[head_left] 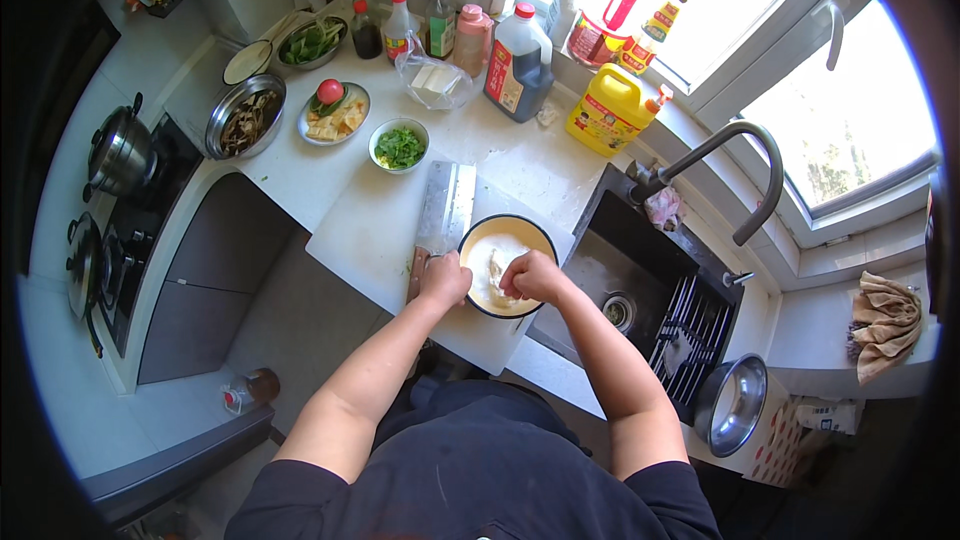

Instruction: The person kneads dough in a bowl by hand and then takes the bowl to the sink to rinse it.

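Note:
My left hand (447, 280) is closed on the left rim of a cream-coloured bowl (545, 232) with a dark edge. Inside is a white, floury mixture (492, 247) with a paler lump in it. Over the right side of the bowl, my right hand (533, 277) has its fingers bent together, tips down at the mixture; what they hold, if anything, is hidden. A cleaver (445, 205) lies just left of the bowl, its wooden handle close to my left hand. Bowl and cleaver rest on a white cutting board (357, 225).
A bowl of chopped greens (399, 146), a plate of yellowish pieces (340, 120) and a metal bowl of dark strips (245, 123) stand behind. Bottles and a yellow jug (610, 110) line the back. Right is a dark sink (600, 260) with a curved tap (765, 160); left, a stove (130, 245).

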`<state>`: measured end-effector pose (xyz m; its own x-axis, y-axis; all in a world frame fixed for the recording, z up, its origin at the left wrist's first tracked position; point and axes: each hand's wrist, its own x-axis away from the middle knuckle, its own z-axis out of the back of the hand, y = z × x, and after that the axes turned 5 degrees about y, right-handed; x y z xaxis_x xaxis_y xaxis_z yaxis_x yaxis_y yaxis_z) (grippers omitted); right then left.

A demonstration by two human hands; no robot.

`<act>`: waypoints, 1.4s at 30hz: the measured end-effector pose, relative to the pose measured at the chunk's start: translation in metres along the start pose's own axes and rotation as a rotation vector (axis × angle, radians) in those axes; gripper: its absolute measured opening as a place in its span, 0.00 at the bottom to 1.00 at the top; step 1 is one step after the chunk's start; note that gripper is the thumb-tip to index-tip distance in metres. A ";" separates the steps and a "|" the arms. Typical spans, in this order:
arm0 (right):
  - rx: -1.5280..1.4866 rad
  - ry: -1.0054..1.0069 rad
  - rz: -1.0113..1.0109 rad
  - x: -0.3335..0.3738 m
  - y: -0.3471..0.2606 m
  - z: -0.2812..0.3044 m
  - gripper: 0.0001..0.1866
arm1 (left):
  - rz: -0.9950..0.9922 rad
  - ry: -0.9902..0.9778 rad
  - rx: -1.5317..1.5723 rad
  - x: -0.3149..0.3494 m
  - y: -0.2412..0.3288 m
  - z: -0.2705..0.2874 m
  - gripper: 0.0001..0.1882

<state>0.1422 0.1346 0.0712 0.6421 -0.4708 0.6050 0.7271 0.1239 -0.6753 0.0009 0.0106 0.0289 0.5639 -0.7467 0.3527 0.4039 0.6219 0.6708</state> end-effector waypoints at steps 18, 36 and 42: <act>0.364 0.184 -0.163 -0.057 0.011 -0.043 0.09 | 0.029 -0.008 0.014 0.001 0.002 0.002 0.12; -0.447 0.139 -0.195 -0.030 0.014 -0.041 0.11 | -0.054 0.037 -0.033 -0.005 -0.004 -0.002 0.13; -0.621 -0.028 -0.330 -0.043 0.017 -0.043 0.11 | -0.058 0.025 -0.041 -0.004 0.000 0.000 0.13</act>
<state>0.1171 0.1191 0.0154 0.4236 -0.3740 0.8251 0.6172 -0.5476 -0.5650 -0.0017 0.0131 0.0276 0.5565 -0.7759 0.2971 0.4654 0.5873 0.6621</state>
